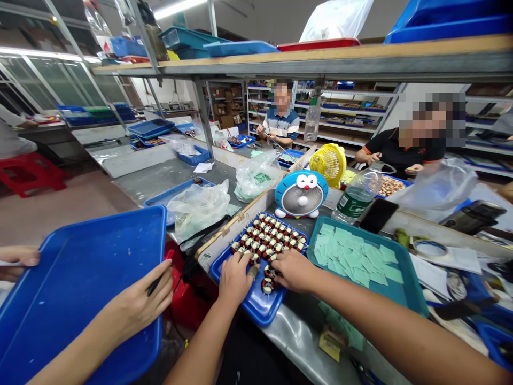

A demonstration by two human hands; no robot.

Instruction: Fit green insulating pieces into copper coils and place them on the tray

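Note:
Rows of small wound coils [267,233], copper-brown with pale tops and wire ends, stand in a blue tray [260,310] in front of me. My left hand [237,279] reaches over the tray's near left part, its fingers curled against coils at the edge of the group. On the right side of the tray, my right hand [295,270] has its fingers closed around coils at the near end. Its fingertips are partly hidden. A few coils sit between the two hands. The tray's near end is bare blue plastic.
At left, another person's hand [138,305], with a black pen, is by a large blue tray [88,267]. A teal tray [412,289] of green paper pieces stands right of my tray. Behind are a blue fan [301,193], a plastic bottle [356,195] and two seated people.

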